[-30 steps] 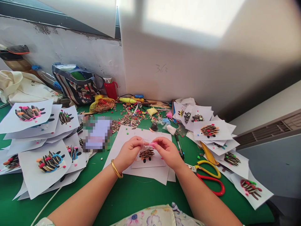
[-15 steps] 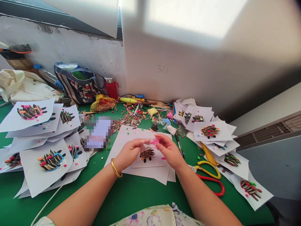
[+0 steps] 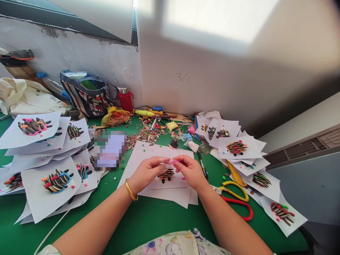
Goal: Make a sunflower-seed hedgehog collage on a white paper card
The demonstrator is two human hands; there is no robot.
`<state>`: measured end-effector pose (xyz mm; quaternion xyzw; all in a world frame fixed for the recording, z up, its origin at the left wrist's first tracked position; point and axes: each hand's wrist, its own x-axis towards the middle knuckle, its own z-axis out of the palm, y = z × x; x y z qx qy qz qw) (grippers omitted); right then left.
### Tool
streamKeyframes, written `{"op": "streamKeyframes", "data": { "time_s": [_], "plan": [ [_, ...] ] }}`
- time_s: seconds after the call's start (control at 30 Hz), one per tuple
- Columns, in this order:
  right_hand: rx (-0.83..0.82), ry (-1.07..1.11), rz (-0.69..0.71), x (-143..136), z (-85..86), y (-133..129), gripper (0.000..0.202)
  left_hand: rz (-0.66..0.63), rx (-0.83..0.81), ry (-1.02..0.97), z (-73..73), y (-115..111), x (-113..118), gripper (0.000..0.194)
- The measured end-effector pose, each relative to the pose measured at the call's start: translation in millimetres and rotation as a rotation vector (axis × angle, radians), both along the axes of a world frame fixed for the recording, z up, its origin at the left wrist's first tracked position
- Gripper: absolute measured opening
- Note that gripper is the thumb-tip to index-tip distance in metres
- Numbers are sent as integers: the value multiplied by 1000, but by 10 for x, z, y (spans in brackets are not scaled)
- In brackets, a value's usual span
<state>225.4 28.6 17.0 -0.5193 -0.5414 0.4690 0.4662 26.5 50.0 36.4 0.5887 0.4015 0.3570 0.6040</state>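
Observation:
My left hand (image 3: 146,171) and my right hand (image 3: 190,170) meet over the middle of the green table (image 3: 148,219). Between their fingertips they pinch a small clear plastic bag with pink clay (image 3: 168,163) in it. Right below the bag lies a white sheet with a hedgehog made of sunflower seeds (image 3: 166,174), on top of a few larger white sheets (image 3: 148,152). A gold bangle (image 3: 130,190) circles my left wrist.
Stacks of finished seed hedgehog sheets lie at left (image 3: 50,177) and at right (image 3: 239,147). Loose sunflower seeds (image 3: 143,134) and clay bits cover the back. Yellow and red scissors (image 3: 236,200) sit by my right wrist. A striped bag (image 3: 85,94) and red bottle (image 3: 124,99) stand by the wall.
Both hands stay over the hedgehog sheet and keep working the small bag; the right fingers rose slightly, then came back down toward the left fingertips.

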Motion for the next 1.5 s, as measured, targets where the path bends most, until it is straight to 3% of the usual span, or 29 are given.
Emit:
{"op": "streamKeyframes", "data": {
  "time_s": [0.2,0.4,0.6,0.7,0.9,1.2,1.5],
  "plan": [
    [70,-9,77,31,-8,-13,44,62,-73,-67,15,9,-11,36],
    [103,-147,-22,27,-68,-7,23,33,-136,-104,33,-18,19,37],
    [153,-226,-15,33,-55,-16,18,-5,-129,-63,-12,-30,35,41],
    [117,-156,8,18,-36,-22,19,-5,-118,-58,-18,-24,29,41],
    [-10,80,114,-17,22,-16,22,-30,2,-49,5,-22,14,32],
    [-92,148,85,-61,92,-43,23,-106,197,32,-97,-37,17,23],
    [-119,253,111,-132,12,-49,25,-4,578,276,-177,-19,4,18]
  ]
}}
